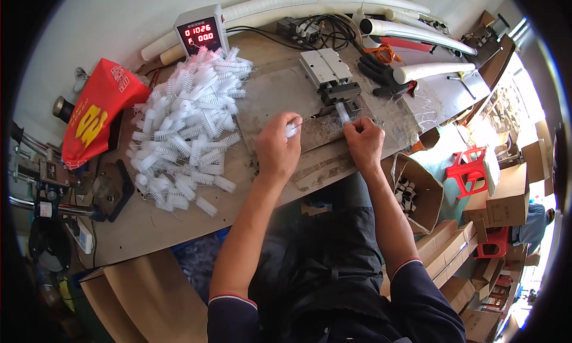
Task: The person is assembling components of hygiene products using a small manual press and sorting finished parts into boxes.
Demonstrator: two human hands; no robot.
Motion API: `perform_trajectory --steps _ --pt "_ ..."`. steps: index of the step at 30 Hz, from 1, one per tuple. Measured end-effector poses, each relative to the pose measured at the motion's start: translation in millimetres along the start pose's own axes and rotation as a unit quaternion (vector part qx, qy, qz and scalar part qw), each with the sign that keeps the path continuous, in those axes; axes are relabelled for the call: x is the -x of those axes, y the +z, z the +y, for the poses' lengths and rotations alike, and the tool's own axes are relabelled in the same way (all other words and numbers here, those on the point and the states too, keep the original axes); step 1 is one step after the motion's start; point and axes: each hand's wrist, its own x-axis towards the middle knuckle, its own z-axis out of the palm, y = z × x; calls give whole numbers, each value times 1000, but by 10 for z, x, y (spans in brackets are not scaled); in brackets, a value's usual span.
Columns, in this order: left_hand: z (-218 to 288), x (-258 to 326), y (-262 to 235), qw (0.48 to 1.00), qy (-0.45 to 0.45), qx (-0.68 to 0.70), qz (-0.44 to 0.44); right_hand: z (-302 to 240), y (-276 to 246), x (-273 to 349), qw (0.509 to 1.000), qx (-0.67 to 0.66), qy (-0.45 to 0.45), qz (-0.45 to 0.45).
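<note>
Navy sleeves edged in red and white point(232, 316) lead up to a worn, pale-brown workbench point(137, 233)

Closest, below the sleeves, is the wearer's dark apron point(316, 277). Beyond it, two bare hands work above the bench's near edge. The left hand point(278, 145) is nearly closed, thumb and fingertips pinching a small white bristle brush with a thin wire stem point(291, 130); the stem points right, toward the other hand. The right hand point(364, 139) is curled, its fingertips together, and appears to pinch the near end of a similar white brush point(342, 111), though the fingers partly hide the contact.

That second brush stands out at the front of a silver-and-black metal fixture point(326, 69). Left of the hands, more brushes lie in a loose, tangled white heap point(185, 128).

Each brush looks very light. The bristles will probably bend softly and spring back, while the thin wire seems stiffer yet easy to kink. A light pinch on the stem close to the bristles should be surest; bristle tips alone may slide or snag neighbours.

Farther back are a grey box with glowing red digits point(200, 32) and long white tubes point(420, 36).
</note>
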Motion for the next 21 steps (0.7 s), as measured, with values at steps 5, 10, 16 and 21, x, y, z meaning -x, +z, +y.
perform_trajectory --steps 5,10,16,21 --pt "-9 -18 -8 998 35 -35 29 22 29 -8 1000 -21 -7 10" --pt "-13 -15 11 998 35 -42 42 24 48 -14 999 -17 -22 27" --pt "-4 -20 25 995 68 -61 41 -58 77 -61 999 18 -5 49" --pt "20 -2 21 995 67 -78 6 -40 55 -37 998 -27 13 46"
